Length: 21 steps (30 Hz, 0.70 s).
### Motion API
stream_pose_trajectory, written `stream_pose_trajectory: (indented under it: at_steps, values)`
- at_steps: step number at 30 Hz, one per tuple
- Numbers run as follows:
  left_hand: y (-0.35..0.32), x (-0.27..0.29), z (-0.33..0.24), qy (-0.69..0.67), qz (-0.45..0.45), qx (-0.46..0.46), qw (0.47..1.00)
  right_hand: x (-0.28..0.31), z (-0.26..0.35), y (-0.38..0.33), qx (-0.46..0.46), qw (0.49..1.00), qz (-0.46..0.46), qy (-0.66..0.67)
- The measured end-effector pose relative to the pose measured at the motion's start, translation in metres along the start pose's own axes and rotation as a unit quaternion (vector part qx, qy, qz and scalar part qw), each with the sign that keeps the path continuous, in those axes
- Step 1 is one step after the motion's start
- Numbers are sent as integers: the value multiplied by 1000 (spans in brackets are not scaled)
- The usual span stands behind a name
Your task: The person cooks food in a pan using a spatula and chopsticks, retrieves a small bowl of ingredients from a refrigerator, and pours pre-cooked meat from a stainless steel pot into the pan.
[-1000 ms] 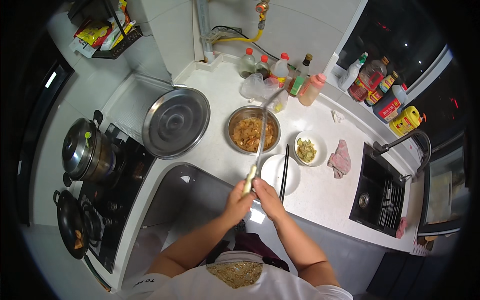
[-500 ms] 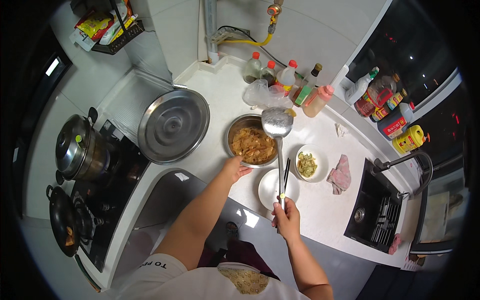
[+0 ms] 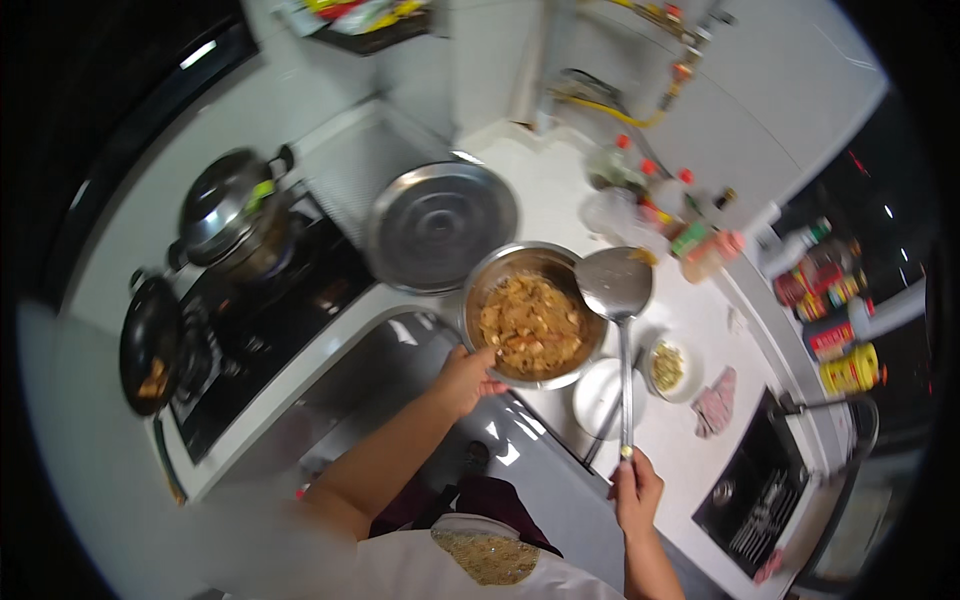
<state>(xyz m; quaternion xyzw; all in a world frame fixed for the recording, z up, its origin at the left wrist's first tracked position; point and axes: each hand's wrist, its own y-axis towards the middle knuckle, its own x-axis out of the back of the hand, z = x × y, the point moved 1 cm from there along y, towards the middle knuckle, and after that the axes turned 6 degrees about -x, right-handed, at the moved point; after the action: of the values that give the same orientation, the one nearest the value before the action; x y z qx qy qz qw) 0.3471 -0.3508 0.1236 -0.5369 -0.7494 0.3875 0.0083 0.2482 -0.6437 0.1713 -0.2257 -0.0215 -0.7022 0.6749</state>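
My left hand (image 3: 468, 383) grips the near-left rim of a steel bowl (image 3: 488, 282), thumb over the edge and fingers beneath. Brownish cooked food in sauce (image 3: 532, 325) fills much of the bowl, which looks raised above the counter's front edge. Closed around a long handle, my right hand (image 3: 637, 488) holds a metal wok spatula (image 3: 614, 283). The spatula's blade is beside the bowl's right rim, with a bit of food at its tip. Under the handle sits an empty-looking white bowl (image 3: 598, 398), with dark chopsticks (image 3: 594, 452) partly visible beside it.
A white bowl of greenish food (image 3: 667, 369) and a pink cloth (image 3: 714, 403) lie toward the sink (image 3: 745, 485). A large metal lid (image 3: 441, 228) rests left of the steel bowl. The stove carries a lidded pot (image 3: 232, 222) and a wok (image 3: 150, 340). Bottles (image 3: 705, 250) line the back.
My left hand has taken the steel bowl up and toward me, so it looks larger. The spatula has stayed close to its right rim. The whole view has turned left.
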Motion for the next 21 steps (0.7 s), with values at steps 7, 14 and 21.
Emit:
stream_pose_trajectory:
  at_steps: [7,14,21]
  values:
    - [-136,147,-43,-80,-139,-23,987,-64,33,-16,127,963,229,-69]
    - [-271,311,-120,-129,-233,-187,946,-254,128,-53,139,873,466,-39]
    - [-279,480,-236,-8,-412,-271,870,-454,222,-93,313,850,410,-103]
